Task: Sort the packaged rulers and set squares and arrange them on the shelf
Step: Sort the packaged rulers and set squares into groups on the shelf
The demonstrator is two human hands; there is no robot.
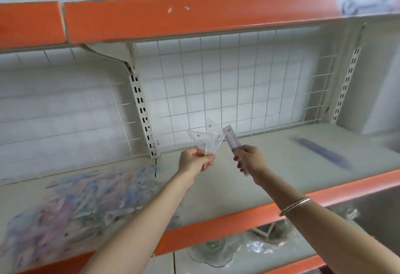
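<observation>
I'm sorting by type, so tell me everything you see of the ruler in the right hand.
The ruler is a straight, clear plastic strip, purple-tinted, with blurred markings. The right hand grips its lower half, holding it above the shelf, tilted up and leftward. Its top end is close to the set squares; contact unclear.

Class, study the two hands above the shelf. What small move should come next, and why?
Probably the right hand should carry its ruler rightward and lay it beside the purple ruler lying on the shelf. That would keep the rulers together, while the left hand holds the set squares apart and the blurred pile waits on the left.
</observation>
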